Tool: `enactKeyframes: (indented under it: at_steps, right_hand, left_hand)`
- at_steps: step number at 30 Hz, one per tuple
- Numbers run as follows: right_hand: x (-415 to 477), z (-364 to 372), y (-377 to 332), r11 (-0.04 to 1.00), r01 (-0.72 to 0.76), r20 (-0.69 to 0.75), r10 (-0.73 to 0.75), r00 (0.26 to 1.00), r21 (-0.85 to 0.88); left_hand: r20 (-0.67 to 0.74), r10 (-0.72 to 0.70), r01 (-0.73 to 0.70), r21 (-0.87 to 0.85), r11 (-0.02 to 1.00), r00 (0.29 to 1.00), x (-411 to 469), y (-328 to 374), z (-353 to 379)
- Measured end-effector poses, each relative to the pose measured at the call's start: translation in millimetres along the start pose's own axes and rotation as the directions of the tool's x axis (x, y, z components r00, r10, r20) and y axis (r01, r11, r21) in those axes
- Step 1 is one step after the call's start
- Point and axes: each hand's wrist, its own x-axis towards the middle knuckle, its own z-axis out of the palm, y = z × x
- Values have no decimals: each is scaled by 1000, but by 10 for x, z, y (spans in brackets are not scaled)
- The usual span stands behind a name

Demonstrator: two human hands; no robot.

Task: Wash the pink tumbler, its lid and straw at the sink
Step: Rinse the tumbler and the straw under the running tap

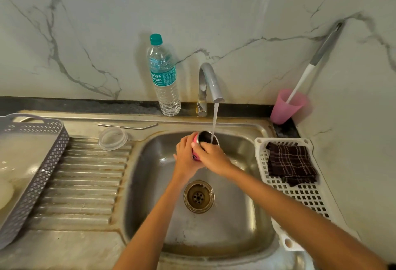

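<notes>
- Currently, I watch both hands at the middle of the sink [235, 216]. They hold the pink tumbler [204, 138] tilted under the tap [209, 83], its open mouth turned toward twelve o'clock. The water stream [215, 119] runs straight into the steel interior.
- Left hand [185, 154] has its fingers curled round the pink body from the nine o'clock side. Right hand [212, 156] grips from three o'clock, fingers wrapped close to the rim. I can see no sponge or cloth in either hand.
- Step in hand, as I judge it: rinsing the tumbler's inside, the first of the three pieces.
- Lid [112, 138], clear and round, lies on the ribbed drainboard [85, 179] at about nine o'clock from the tumbler, well apart from the hands.
- Straw [128, 126], thin metal with a bent end, lies just beyond the lid along the sink's back ledge, at ten o'clock. Whether lid or straw has been wetted I cannot tell.
- Next move, in my view, calls for swirling the water and tipping it out toward the drain [198, 197] at six o'clock. The hold should be firm, since a wet steel wall is likely slippery. Then one hand would need to let go and reach left for the lid.
- Dark checked cloth [290, 163] in the white rack [300, 194] at three o'clock could serve for scrubbing.
</notes>
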Motion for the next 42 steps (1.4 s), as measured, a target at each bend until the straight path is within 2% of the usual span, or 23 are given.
enactKeyframes:
  at_steps: [2, 3, 4, 5, 8, 10, 11, 13, 16, 19, 22, 24, 27, 29, 30, 32, 33, 34, 36, 38, 39, 40, 42]
  right_hand:
    - [-22, -150, 176, 908, 326, 139, -298, 944, -263]
    - [-8, -266, 277, 761, 485, 229, -427, 875, -430]
    - [25, -354, 369, 637, 562, 284, -491, 824, -528]
    - [41, -380, 391, 616, 563, 275, -503, 819, -550]
    - [2, -94, 95, 948, 217, -102, -245, 964, -233]
    - [-24, 110, -91, 999, -24, -220, 32, 975, 38]
    - [-50, 140, -93, 997, -21, -226, 38, 973, 75]
    - [-105, 28, 74, 962, 240, -149, -259, 954, -134]
    - [32, -243, 416, 645, 569, 123, -600, 790, -511]
    - [123, -170, 289, 838, 437, -129, -498, 858, -325]
    - [204, -122, 103, 978, 174, -386, -206, 899, -117]
    - [203, -146, -18, 998, 16, -392, 8, 920, 58]
    - [139, 2, -116, 971, -30, -352, 114, 929, 236]
    - [-2, 25, -166, 966, 113, -286, -43, 957, 234]
    - [-39, -25, -139, 958, 267, -235, -238, 942, 100]
    - [54, -226, 35, 749, 567, 27, -596, 803, -341]
    - [134, -330, 122, 627, 642, 185, -637, 749, -442]
    - [197, -390, 194, 596, 655, 277, -605, 746, -464]
    - [237, -297, 244, 696, 562, 230, -518, 824, -446]
    - [182, -88, 68, 924, 280, -18, -294, 956, -263]
    - [179, -35, -69, 998, 60, -97, -63, 993, -28]
    - [216, -19, -159, 947, -182, -83, 210, 974, 264]
    - [284, -39, -260, 605, -438, 106, 505, 857, 664]
  left_hand:
    - [42, 69, -69, -10, 998, 997, 26, -43, -136]
    - [70, 102, -102, -11, 995, 992, 50, -51, -197]
    - [92, 128, -129, 1, 992, 987, 77, -48, -239]
    - [99, 147, -149, 16, 989, 984, 100, -25, -253]
    - [110, 143, -145, 16, 989, 984, 137, 56, -167]
    - [125, 138, -144, 42, 989, 982, 154, 40, -135]
    - [132, 149, -157, 56, 986, 980, 162, 11, -152]
    - [154, 171, -185, 80, 979, 973, 184, -55, -241]
    - [170, 173, -182, 35, 983, 970, 186, -62, -356]
    - [159, 26, 24, -304, 952, 987, 135, 3, -330]
    - [39, -262, 241, -537, 808, 964, -2, 2, -254]
    - [85, -479, 394, -701, 595, 874, -109, 23, -198]
    - [193, -550, 387, -884, 261, 813, -91, 96, -140]
    - [215, -600, 380, -911, 161, 770, 11, 129, -179]
    - [246, -624, 406, -905, 125, 742, 63, 151, -225]
    - [317, -644, 472, -878, 78, 696, 137, 150, -298]
    - [333, -652, 495, -865, 75, 681, 160, 141, -321]
    - [340, -660, 510, -857, 76, 670, 182, 136, -333]
    - [344, -678, 523, -850, 70, 650, 215, 148, -323]
    - [323, -697, 512, -856, 75, 641, 238, 183, -272]
    - [303, -706, 511, -854, 97, 640, 233, 191, -236]
    - [281, -716, 516, -847, 127, 638, 210, 187, -195]
    - [255, -727, 525, -834, 169, 638, 133, 164, -118]
